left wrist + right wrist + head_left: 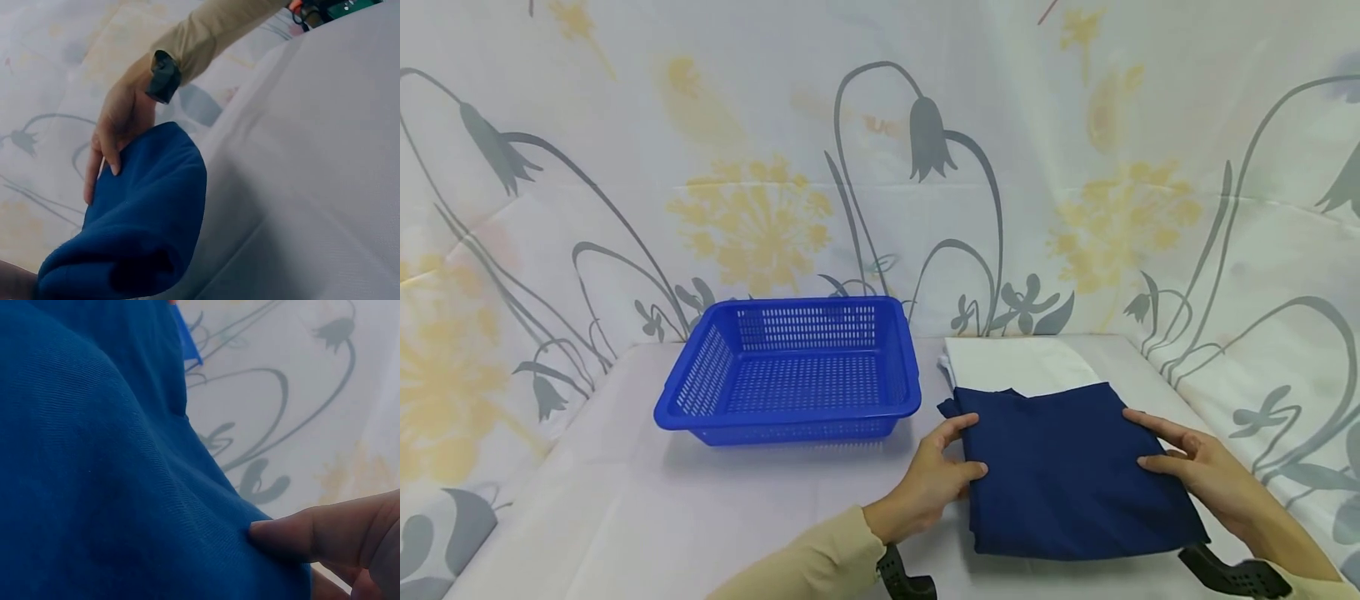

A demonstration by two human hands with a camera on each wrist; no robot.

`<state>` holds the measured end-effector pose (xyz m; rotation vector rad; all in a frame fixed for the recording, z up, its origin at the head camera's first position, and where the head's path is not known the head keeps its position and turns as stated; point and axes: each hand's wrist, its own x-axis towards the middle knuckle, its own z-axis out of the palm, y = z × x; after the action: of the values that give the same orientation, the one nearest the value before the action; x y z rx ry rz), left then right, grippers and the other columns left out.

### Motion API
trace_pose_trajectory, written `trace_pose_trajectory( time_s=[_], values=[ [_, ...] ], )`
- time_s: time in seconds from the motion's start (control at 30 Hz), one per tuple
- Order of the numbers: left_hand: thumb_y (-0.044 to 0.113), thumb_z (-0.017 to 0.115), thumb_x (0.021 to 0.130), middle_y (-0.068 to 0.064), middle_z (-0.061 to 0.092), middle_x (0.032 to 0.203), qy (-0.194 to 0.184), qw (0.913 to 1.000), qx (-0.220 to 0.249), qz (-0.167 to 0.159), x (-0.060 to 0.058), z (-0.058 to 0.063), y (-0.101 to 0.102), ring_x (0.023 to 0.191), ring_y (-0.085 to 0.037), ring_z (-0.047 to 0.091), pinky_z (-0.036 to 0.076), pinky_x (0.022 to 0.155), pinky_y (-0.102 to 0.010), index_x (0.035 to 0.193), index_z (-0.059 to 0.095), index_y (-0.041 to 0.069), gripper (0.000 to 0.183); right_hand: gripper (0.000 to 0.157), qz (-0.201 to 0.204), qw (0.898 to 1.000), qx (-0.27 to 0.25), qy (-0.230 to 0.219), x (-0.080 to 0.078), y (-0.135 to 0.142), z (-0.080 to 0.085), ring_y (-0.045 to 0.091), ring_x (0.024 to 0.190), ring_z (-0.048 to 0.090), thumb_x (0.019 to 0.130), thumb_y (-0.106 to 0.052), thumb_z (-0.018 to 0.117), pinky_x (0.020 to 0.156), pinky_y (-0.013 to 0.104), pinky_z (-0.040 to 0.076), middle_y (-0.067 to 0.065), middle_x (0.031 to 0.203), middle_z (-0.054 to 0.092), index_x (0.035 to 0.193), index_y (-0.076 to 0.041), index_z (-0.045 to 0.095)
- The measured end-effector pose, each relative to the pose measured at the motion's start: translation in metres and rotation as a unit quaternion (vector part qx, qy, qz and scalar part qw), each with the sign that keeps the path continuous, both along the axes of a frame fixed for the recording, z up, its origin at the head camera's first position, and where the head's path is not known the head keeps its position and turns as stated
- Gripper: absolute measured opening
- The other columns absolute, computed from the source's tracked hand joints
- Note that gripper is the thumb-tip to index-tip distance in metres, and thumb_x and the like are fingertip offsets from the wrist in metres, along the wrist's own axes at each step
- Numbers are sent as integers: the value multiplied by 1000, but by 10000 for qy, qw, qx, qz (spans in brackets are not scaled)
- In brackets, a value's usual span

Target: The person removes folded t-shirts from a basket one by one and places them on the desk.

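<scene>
A folded navy blue cloth (1067, 475) is held between both hands at the right of the head view. My left hand (928, 479) grips its left side, with fingertips and thumb over the edge. On the opposite side my right hand (1206, 475) pinches the cloth, and the right wrist view shows that thumb (287, 537) pressing on top of the fabric. From the left wrist, the cloth (144, 206) appears as thick, rounded folds with a dark hollow at the near end. Its underside is hidden in the head view.
Behind the navy cloth lies a folded white cloth (1022, 362), partly covered by it in the head view. A blue perforated plastic basket (790, 412) stands to the left on the white-covered table (625, 500). A flower-patterned curtain (880, 167) hangs behind.
</scene>
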<state>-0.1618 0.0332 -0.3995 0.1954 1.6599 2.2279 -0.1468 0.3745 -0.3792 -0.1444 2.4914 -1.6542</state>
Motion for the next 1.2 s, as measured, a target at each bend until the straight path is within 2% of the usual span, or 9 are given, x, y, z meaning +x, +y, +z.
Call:
trace_pose_trajectory(
  time_s=[0.23,0.37,0.53,0.63,0.7,0.8,0.87,0.97,1.2],
  values=[
    [-18,61,82,-5,45,131,157,9975,-688,-41,2,-12,10,55,-11,43,40,52,-25,136,53,14,64,58,115,9993,149,-330,-1,7,-10,-12,105,48,95,-12,61,80,22,48,-27,127,38,149,-14,40],
    [-19,61,81,-4,45,128,142,9969,-772,-10,2,-16,14,56,-11,47,42,53,-26,136,53,15,65,58,81,9990,264,-360,-2,10,-15,-12,104,48,94,-13,62,80,22,47,-24,127,38,149,-12,41],
    [-20,61,80,-6,46,126,67,9963,-854,88,1,-19,14,58,-12,48,43,53,-26,137,52,13,66,56,174,9983,-10,-564,-4,13,-20,-6,104,53,95,-10,61,81,25,49,-25,123,41,148,-14,43],
    [-21,61,79,-7,45,126,-18,9960,-883,105,1,-21,13,61,-14,48,42,53,-26,137,51,12,67,56,224,9967,-94,-775,-5,14,-23,-2,104,55,95,-10,61,82,29,50,-12,132,41,148,-17,43],
    [-20,61,79,-8,45,126,-77,9962,-860,87,0,-22,12,67,-16,52,44,55,-27,137,51,11,67,57,208,9961,-69,-858,-5,15,-25,0,104,56,95,-11,61,82,32,51,4,141,38,148,-18,43],
    [-20,61,80,-10,43,127,-242,9967,-776,40,-1,-25,12,77,-20,57,48,59,-30,137,50,11,66,57,164,9954,-53,-942,-6,16,-29,0,103,56,95,-12,61,82,34,51,25,149,24,148,-19,43],
    [-21,61,80,-11,42,127,-354,9968,-717,-6,-2,-27,11,81,-22,59,50,62,-32,137,48,10,66,58,173,9949,-81,-987,-6,18,-32,-1,103,55,95,-12,61,83,35,51,32,151,15,149,-18,42],
    [-22,62,79,-12,40,128,-497,9964,-691,-49,-3,-30,10,83,-23,59,52,65,-34,139,46,9,69,58,194,9941,-170,-1055,-6,20,-37,-1,103,54,95,-11,61,84,36,51,33,152,5,149,-18,41],
    [-29,59,73,-19,36,135,-706,9965,-445,-81,-2,-34,5,91,-30,60,55,71,-47,139,44,6,77,62,179,9933,-26,-1139,-7,26,-45,36,121,48,94,-13,62,85,45,50,40,149,4,151,-16,37]
  ],
)
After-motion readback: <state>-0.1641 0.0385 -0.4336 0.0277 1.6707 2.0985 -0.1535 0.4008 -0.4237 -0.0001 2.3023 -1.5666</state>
